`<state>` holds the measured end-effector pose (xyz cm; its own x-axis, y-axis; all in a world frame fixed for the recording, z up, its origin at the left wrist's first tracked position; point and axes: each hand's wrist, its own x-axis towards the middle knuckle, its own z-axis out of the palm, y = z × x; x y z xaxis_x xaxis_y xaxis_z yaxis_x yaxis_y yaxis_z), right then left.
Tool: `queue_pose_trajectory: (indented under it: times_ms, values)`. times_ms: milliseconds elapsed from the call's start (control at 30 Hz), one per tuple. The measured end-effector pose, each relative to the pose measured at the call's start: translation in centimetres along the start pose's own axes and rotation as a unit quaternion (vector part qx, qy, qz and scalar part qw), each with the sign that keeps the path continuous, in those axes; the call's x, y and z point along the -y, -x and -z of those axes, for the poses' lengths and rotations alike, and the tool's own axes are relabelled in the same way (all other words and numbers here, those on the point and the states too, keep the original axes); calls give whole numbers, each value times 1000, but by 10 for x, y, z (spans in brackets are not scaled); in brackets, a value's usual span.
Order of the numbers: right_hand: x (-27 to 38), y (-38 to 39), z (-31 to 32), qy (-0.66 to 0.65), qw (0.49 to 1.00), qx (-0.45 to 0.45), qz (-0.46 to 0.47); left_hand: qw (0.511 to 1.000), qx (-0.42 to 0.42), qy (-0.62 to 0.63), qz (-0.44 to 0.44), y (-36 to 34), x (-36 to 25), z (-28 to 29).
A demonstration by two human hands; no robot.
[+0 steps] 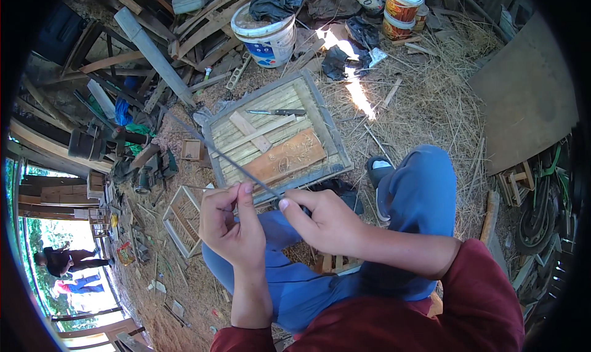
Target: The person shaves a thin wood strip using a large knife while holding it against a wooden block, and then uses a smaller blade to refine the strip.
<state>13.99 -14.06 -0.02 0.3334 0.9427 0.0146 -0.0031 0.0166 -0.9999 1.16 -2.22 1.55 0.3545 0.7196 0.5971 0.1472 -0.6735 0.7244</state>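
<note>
A long, thin, dark rod (231, 160) slants up and to the left from my hands, over the left part of a framed wooden panel. My left hand (233, 223) pinches it between thumb and forefinger, the other fingers curled. Close by, my right hand (323, 215) grips the rod's near end with thumb and bent forefinger. The framed panel (334, 140) lies on the ground in front of me. On it rest a dark-handled knife (287, 112), some crossed pale wooden strips (246, 126) and a reddish-brown plank (298, 159) sprinkled with shavings.
A white bucket (271, 44) and stacked round tubs (401, 10) stand beyond the panel. Scrap timber (157, 60) is piled at the far left. A small wooden frame (175, 226) sits left of my knees. Two people (68, 261) are outside at the left. A motorcycle wheel (534, 226) shows at right.
</note>
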Motion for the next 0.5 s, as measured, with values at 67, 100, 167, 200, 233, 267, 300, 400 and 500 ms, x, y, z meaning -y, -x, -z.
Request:
queue_pose_trajectory:
  times_ms: [67, 100, 167, 200, 233, 267, 300, 400, 500]
  values:
    - [-5, -3, 3, 15, 1000, 8, -23, 1000, -4, 2, 17, 0, 1, 0]
    - [-5, -5, 5, 31, 998, 16, -44, 1000, -8, -2, 1, 0, 3, 2]
    - [1, -3, 6, 23, 999, 19, -31, 1000, -11, -4, -14, 1, 4, 3]
    - [4, -2, 6, 15, 999, 22, -21, 1000, -5, 6, -29, 2, 1, 1]
    - [5, -1, 6, 16, 999, 22, -22, 999, 0, 16, -44, 3, 0, 0]
    - [6, -1, 6, 12, 1000, 13, -6, 999, 1, 15, -43, 2, -1, 0]
    - [7, -1, 6, 7, 1000, 3, 10, 999, 7, 4, -49, 1, -2, 0]
    - [6, -3, 7, -7, 1000, 16, -16, 999, 6, 4, -45, 1, -3, 0]
    - [5, -5, 8, 5, 1000, 14, -3, 999, 9, 3, -44, -1, -4, -1]
